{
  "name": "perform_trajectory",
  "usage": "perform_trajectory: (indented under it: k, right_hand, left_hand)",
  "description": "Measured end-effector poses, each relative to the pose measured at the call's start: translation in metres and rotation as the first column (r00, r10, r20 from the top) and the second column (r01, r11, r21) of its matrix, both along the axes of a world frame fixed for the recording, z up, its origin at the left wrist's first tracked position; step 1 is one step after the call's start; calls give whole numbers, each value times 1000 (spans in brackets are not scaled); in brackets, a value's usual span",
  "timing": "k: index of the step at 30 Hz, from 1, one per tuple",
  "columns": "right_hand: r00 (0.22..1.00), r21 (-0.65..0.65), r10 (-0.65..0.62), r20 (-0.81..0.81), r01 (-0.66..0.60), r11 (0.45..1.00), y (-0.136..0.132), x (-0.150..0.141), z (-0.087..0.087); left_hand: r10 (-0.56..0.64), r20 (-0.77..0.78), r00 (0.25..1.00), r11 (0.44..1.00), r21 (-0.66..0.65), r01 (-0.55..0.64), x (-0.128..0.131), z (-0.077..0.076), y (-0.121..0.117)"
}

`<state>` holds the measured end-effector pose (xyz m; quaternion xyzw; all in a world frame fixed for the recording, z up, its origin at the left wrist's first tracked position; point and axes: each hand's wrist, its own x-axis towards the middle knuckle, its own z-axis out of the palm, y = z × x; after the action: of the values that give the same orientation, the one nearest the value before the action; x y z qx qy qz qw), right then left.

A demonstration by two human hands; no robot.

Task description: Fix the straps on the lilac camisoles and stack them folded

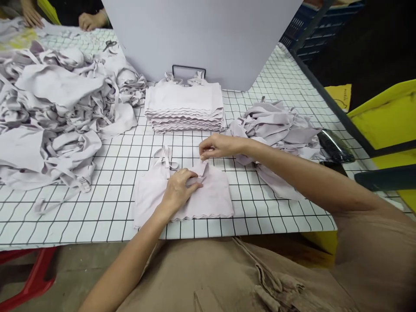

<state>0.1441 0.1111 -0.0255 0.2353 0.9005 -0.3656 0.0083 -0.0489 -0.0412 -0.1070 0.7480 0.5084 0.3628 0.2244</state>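
Observation:
A pale lilac strappy top (214,195) with a wavy hem lies flat near the table's front edge. My left hand (180,186) rests on its middle, thumb and forefinger apart beside a folded flap of the neckline. Above that flap, my right hand (216,146) is closed in a pinch on the strap at the top's right side; the fingers partly hide it. The other strap (165,158) lies loosely looped on the left side. Just beyond my hands sits a neat stack of similar tops (185,102).
A large tangled heap of garments (61,95) covers the left, and a smaller pile (276,125) lies right. A pale upright board (201,39) stands behind the stack. Small scissors (109,44) lie at back left, near another person's hands (92,21). A dark shiny object (336,145) lies far right.

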Motion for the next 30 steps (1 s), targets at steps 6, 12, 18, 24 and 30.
perform_trajectory:
  k: [6,12,18,24,30]
  right_hand:
    - [952,139,-272,-138,290,947,-1,10,-15]
    - [844,511,-367,-390,530,677,-101,17,-33]
    - [956,540,-288,-50,268,798,-198,48,-64]
    - [881,507,-423,-213,470,723,-161,81,-66]
    - [885,488,-380,-268,465,738,-76,31,-52]
  left_hand:
    - [2,-72,997,997,71,3,1,-1,4]
    - [77,-120,990,964,261,-43,-2,18,-26]
    - [99,-549,830,983,181,2,-35,9,-77]
    - [199,-657,727,975,208,-78,-60,-6,-81]
    - [221,-675,704,968,239,-74,-57,-7,-77]
